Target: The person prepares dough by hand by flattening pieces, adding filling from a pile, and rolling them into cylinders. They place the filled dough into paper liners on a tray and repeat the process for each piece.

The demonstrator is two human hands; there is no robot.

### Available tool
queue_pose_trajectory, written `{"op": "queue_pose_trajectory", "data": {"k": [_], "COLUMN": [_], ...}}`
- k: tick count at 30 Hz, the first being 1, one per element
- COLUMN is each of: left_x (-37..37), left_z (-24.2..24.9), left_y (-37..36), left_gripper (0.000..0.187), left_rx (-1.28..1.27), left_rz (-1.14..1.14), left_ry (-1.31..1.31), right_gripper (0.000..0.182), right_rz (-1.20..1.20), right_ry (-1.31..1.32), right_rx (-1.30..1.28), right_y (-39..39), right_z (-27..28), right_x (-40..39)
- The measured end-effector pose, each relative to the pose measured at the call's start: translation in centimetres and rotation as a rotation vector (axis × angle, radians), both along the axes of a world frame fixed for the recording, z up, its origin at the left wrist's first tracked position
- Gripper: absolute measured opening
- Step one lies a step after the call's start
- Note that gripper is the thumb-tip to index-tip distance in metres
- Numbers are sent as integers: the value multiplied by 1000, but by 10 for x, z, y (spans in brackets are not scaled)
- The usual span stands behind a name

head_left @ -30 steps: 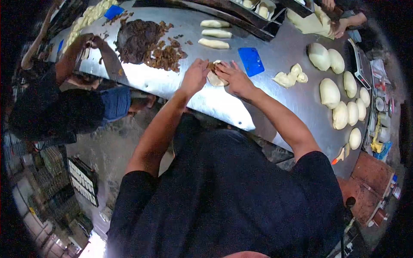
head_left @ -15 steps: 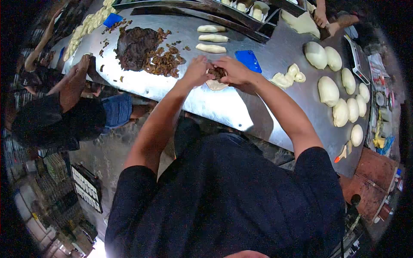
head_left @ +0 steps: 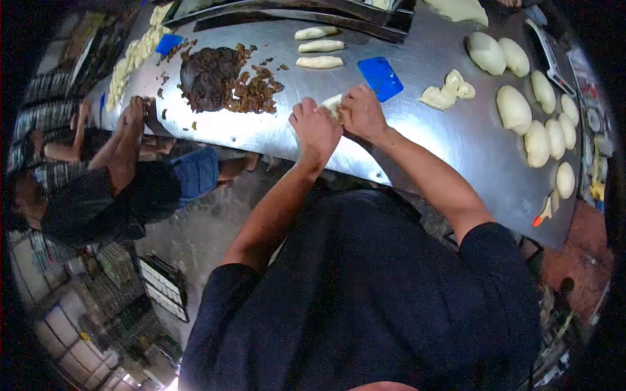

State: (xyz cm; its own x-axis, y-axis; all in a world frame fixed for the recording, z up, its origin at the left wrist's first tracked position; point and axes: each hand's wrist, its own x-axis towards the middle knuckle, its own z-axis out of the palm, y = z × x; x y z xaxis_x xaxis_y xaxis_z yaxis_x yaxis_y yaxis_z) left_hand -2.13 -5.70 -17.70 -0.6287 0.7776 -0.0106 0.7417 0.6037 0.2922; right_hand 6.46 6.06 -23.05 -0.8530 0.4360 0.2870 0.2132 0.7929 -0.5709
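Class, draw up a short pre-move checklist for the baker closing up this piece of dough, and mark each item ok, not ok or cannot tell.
1. Both hands on the dough piece: left hand and right hand wrap it. Ok.
2. Filling fully enclosed: hidden by fingers. Cannot tell.
3. Blue scraper apart from the hands. Ok.
4. Filling pile on the steel table. Ok.
5. Three shaped rolls lie apart from the hands. Ok.

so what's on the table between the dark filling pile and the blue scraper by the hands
In the head view, three shaped dough logs lie between the dark filling pile and the blue scraper.
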Motion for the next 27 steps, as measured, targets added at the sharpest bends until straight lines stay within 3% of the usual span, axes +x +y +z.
{"op": "queue_pose_trajectory", "data": {"k": [1, 2, 6, 8, 11, 12, 18, 20, 24, 25, 27], "left_x": [-6, -10, 2, 19, 10, 11, 25, 30, 20, 17, 24], "left_z": [-8, -22, -58, -65, -59, -55, -57, -54, -42, -100, -58], "left_y": [-2, -2, -17, -29, -27, -22, -31, -38, -32, -41, -42], "left_gripper": [35, 35, 29, 27, 30, 31, 38, 35, 22, 18, 14], "left_rx": [340, 339, 429, 468, 394, 494, 527, 435, 554, 437, 569], "left_rz": [-118, -132, -393, -382, -313, -215, -362, -341, -296, -98, -355], "left_ry": [226, 228, 170, 168, 37, 158, 51, -27, 71, -545, -179], "right_gripper": [19, 22, 20, 16, 7, 7, 6, 9, 11, 8, 8], "right_rz": [39, 82, 151, 159, 117, 126, 168, 191, 162, 182, 245], "right_ry": [156, 305, 265, 350, 201, 199, 440, 189, 291, 385, 291], "right_rx": [52, 109, 89, 138, 90, 89, 195, 158, 166, 195, 173], "right_y": [3, 5, -6, -16, -6, -7, -8, -7, -10, -12, -8], "right_z": [13, 23, -9, -16, -8, -2, -4, -6, -1, -2, -3], "right_x": [-6, -6, 10, 24, 20, 18, 30, 36, 27, 31, 37]}}
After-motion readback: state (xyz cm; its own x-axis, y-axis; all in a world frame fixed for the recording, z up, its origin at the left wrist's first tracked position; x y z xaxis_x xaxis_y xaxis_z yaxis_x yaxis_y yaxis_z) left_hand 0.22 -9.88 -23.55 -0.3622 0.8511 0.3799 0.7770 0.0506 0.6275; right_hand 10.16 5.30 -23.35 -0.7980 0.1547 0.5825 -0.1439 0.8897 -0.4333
